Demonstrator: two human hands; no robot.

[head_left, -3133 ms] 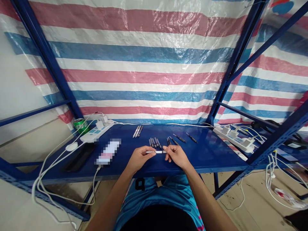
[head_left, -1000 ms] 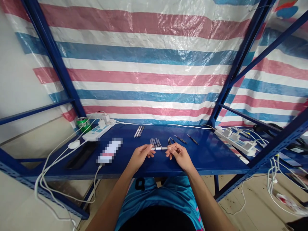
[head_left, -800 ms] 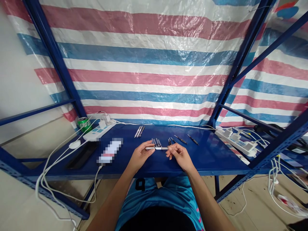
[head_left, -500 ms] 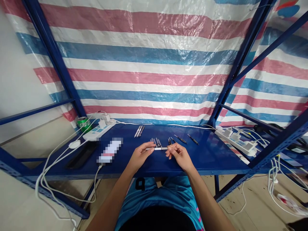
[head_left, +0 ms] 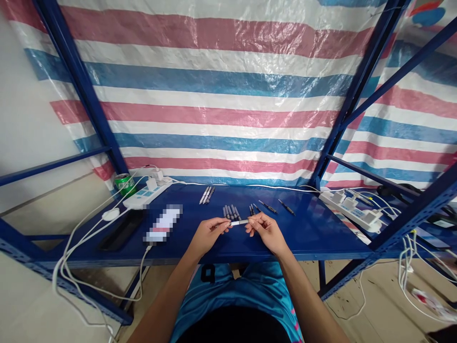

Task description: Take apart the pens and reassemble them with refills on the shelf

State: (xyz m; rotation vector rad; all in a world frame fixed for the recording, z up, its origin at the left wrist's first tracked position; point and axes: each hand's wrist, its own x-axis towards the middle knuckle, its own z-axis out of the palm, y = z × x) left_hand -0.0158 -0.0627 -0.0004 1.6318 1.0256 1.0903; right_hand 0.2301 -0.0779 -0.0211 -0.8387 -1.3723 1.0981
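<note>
A slim white and grey pen (head_left: 236, 222) lies level between my two hands, just above the near part of the blue shelf. My left hand (head_left: 210, 232) pinches its left end; my right hand (head_left: 264, 229) pinches its right end. Behind my left hand stands a row of several clear-and-dark pen barrels (head_left: 231, 211). Short dark pen parts (head_left: 253, 210) lie behind my right hand, with two longer dark pen pieces, one (head_left: 267, 206) nearer and one (head_left: 286, 207) farther right. Farther back rest several whole-looking pens (head_left: 206, 195).
On the left of the blue shelf (head_left: 307, 238) are a blurred-out phone (head_left: 163, 224) on a cable, a black tray-like object (head_left: 123, 229), a power strip (head_left: 148, 193) and a green can (head_left: 124, 184). Another power strip (head_left: 352, 210) with cords sits right. Blue posts flank the shelf.
The fingers of my left hand have drawn in around the pen's left end, and that end has dipped slightly. My right hand stays almost in place.
</note>
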